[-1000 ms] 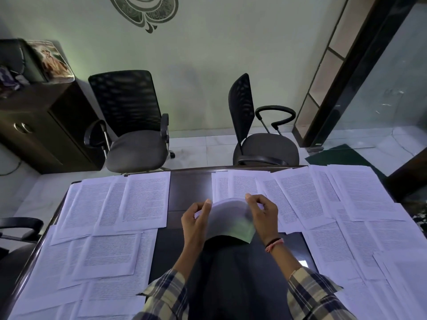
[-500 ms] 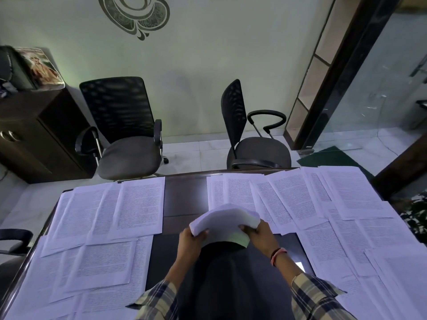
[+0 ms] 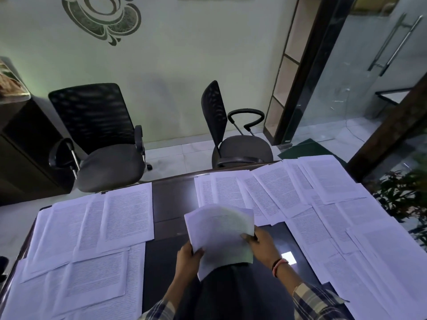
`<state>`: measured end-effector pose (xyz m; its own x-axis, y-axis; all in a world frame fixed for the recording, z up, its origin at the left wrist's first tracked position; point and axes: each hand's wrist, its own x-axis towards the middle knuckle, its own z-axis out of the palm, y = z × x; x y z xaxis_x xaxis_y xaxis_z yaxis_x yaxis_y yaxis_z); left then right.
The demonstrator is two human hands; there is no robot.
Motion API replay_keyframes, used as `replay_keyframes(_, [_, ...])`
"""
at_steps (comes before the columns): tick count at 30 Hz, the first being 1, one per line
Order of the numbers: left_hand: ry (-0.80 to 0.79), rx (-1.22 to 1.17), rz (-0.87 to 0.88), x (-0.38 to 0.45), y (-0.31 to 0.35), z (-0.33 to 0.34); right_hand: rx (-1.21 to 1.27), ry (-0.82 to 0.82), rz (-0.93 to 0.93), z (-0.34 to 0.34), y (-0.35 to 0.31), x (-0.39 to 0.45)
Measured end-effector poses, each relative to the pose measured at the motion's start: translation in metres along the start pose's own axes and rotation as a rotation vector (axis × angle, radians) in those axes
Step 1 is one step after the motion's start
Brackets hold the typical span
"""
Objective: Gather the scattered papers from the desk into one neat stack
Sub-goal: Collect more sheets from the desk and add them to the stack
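Desk: a dark, glossy rectangular desk point(image 3: 169, 204) runs across the lower part of the view, with a bare strip down its middle.
Right-side papers: white printed sheets point(image 3: 323, 204) overlap one another over the desk's right half, from the far edge to the near edge.
Left-side papers: more white printed sheets point(image 3: 97, 227) lie overlapped on the desk's left half, well apart from the right-side spread.
Chairs: two black mesh-backed office chairs with grey seats stand beyond the far edge, one point(image 3: 99, 139) facing the desk, the other point(image 3: 233, 137) turned sideways.
Held stack: a bowed bundle of white printed pages point(image 3: 219, 234) is lifted above the middle strip, close to the person's chest, its top arching away from the viewer.
Left hand: the left hand point(image 3: 188, 262) grips the bundle's lower left edge, thumb on the front.
Right hand: the right hand point(image 3: 261, 245) grips the right edge, fingers curled behind, thumb across the front.
Wristband: a dark and red band point(image 3: 278, 264) circles the right wrist.
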<state>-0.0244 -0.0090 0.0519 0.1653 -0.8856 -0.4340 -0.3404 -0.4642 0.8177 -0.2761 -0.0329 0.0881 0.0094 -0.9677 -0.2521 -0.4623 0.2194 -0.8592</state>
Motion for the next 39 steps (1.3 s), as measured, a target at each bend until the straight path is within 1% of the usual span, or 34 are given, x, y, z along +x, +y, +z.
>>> replay_keyframes(4, [-0.080,0.077,-0.009,-0.004,-0.011,0.006,-0.024,-0.005,0.072,0.003,0.017,-0.015])
replay_keyframes(7, [-0.099,0.069,0.019,-0.004,-0.010,0.008,-0.031,0.016,0.098,0.001,0.024,-0.018])
replay_keyframes(9, [-0.141,0.053,0.038,-0.004,-0.007,0.012,-0.035,0.031,0.111,-0.004,0.025,-0.025])
replay_keyframes(13, [-0.293,-0.080,0.105,-0.015,0.016,0.028,-0.003,0.051,0.144,-0.026,0.035,-0.031])
replay_keyframes(17, [-0.429,-0.224,0.052,-0.020,0.032,0.054,0.044,0.084,0.136,-0.055,0.051,-0.029])
replay_keyframes(19, [-0.499,-0.256,0.019,-0.021,0.038,0.075,0.052,0.093,0.111,-0.074,0.060,-0.029])
replay_keyframes(22, [-0.532,-0.295,-0.024,-0.027,0.050,0.122,0.041,0.099,0.087,-0.109,0.089,-0.024])
replay_keyframes(26, [-0.507,-0.340,-0.068,-0.032,0.066,0.189,0.044,0.077,0.088,-0.164,0.133,-0.013])
replay_keyframes(29, [-0.480,-0.378,-0.132,-0.036,0.074,0.245,0.057,0.063,0.106,-0.209,0.167,-0.007])
replay_keyframes(33, [-0.457,-0.559,-0.261,-0.049,0.091,0.326,0.054,0.024,0.140,-0.273,0.218,-0.004])
replay_keyframes(36, [-0.535,-0.668,-0.338,-0.063,0.098,0.373,0.022,-0.041,0.200,-0.315,0.248,-0.011])
replay_keyframes(37, [-0.575,-0.656,-0.351,-0.068,0.096,0.385,0.015,-0.055,0.209,-0.325,0.256,-0.013])
replay_keyframes(39, [-0.623,-0.538,-0.395,-0.076,0.099,0.408,-0.009,-0.047,0.228,-0.345,0.269,-0.015])
